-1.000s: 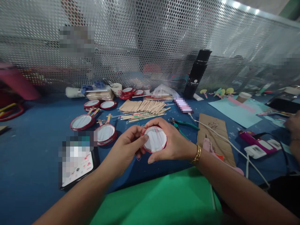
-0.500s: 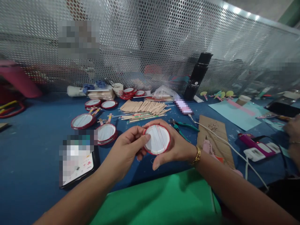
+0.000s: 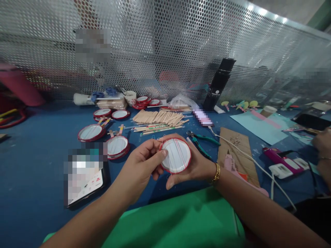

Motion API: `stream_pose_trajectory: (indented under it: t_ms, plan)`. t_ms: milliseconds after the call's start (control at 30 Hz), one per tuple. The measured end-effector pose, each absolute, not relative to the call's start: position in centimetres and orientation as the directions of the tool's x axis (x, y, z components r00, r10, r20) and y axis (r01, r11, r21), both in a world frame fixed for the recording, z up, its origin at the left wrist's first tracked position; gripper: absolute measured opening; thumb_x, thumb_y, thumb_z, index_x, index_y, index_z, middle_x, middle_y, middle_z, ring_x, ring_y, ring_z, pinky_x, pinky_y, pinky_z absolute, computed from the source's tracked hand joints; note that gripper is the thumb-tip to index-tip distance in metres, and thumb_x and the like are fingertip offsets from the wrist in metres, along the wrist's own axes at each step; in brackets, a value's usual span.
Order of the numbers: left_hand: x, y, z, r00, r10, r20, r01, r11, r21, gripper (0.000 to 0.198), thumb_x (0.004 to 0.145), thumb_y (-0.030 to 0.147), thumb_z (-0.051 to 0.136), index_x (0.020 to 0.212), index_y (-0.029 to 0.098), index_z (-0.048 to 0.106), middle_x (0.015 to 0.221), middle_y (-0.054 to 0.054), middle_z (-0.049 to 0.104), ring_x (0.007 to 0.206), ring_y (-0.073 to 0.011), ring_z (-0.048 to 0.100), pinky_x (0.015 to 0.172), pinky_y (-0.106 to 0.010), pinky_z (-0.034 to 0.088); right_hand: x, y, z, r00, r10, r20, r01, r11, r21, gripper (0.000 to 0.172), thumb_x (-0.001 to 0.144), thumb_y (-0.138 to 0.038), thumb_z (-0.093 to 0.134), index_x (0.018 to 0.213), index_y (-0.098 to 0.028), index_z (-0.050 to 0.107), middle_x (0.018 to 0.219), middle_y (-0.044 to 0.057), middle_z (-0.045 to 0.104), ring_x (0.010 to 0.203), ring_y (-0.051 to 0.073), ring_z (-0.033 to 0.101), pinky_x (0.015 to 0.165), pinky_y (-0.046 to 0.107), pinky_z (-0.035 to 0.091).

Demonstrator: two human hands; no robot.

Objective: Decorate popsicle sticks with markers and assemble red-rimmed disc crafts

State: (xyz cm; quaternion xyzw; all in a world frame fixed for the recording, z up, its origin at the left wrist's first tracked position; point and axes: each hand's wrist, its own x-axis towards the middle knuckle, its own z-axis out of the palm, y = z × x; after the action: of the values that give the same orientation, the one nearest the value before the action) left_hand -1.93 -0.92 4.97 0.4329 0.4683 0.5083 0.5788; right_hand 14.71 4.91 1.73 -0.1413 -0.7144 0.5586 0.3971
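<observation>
A round white lid with a red rim (image 3: pixel 176 155) is cupped from behind in my right hand (image 3: pixel 197 164), its face turned up toward me. Thin red threads cross its white face. My left hand (image 3: pixel 141 166) pinches the lid's left edge with thumb and fingers closed on it. Both hands hover over the blue table (image 3: pixel 36 151), just above a green sheet (image 3: pixel 178 220). A gold bracelet (image 3: pixel 216 173) circles my right wrist.
Several finished red-rimmed lids (image 3: pixel 91 132) and wooden sticks (image 3: pixel 157 117) lie behind my hands. Green pliers (image 3: pixel 203 138), a cardboard strip (image 3: pixel 239 148), a pink glue gun (image 3: pixel 234 165), a phone (image 3: pixel 84 181) and a black bottle (image 3: pixel 218 84) surround them. Another person's hand (image 3: pixel 323 144) is at right. A perforated metal screen (image 3: pixel 165 44) backs the table.
The lid has shifted slightly right and lower in my hands, turning its face more toward me. My left fingers stay pinched on its left edge.
</observation>
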Motion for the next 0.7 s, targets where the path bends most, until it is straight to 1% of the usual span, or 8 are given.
stream_pose_trajectory:
  t_ms: [133,367,600,700]
  plan:
    - [-2.08,-0.94,4.87,0.038,0.994,-0.099,-0.182,0.104,0.978,0.023,0.076,0.033,0.077,0.079,0.019,0.06,0.054,0.009,0.054,0.041,-0.0032,0.043,0.036,-0.013,0.034,14.81,4.86,1.91,-0.648,0.641,0.411,-0.242,0.338,-0.909,0.094,0.045,-0.036,0.101,0.125,-0.027,0.054,0.12,0.006,0.064,0.109,0.023,0.064,0.1,0.039,0.052]
    - [-2.12,-0.78,4.66,0.042,0.996,-0.085,-0.202,0.092,0.975,0.022,0.078,0.032,0.076,0.081,0.019,0.059,0.056,0.009,0.053,0.043,-0.0029,0.043,0.037,-0.012,0.035,14.62,4.97,1.8,-0.646,0.621,0.445,-0.275,0.354,-0.894,0.092,0.048,-0.041,0.099,0.126,-0.026,0.052,0.121,0.006,0.064,0.112,0.023,0.063,0.101,0.038,0.052]
    - [-2.17,-0.84,4.48,0.041,0.996,-0.085,-0.208,0.091,0.974,0.021,0.079,0.031,0.076,0.082,0.018,0.059,0.057,0.009,0.053,0.044,-0.0024,0.043,0.037,-0.011,0.035,14.51,4.95,1.74,-0.63,0.627,0.458,-0.264,0.382,-0.886,0.088,0.05,-0.038,0.099,0.124,-0.026,0.052,0.122,0.006,0.064,0.111,0.022,0.064,0.101,0.039,0.053]
    - [-2.16,-0.79,4.56,0.036,0.996,-0.087,-0.212,0.093,0.973,0.022,0.078,0.031,0.076,0.082,0.018,0.059,0.057,0.009,0.053,0.043,-0.0023,0.043,0.037,-0.011,0.035,14.51,5.0,1.71,-0.611,0.628,0.481,-0.253,0.421,-0.871,0.085,0.053,-0.033,0.099,0.125,-0.026,0.053,0.123,0.006,0.064,0.112,0.022,0.063,0.102,0.039,0.053]
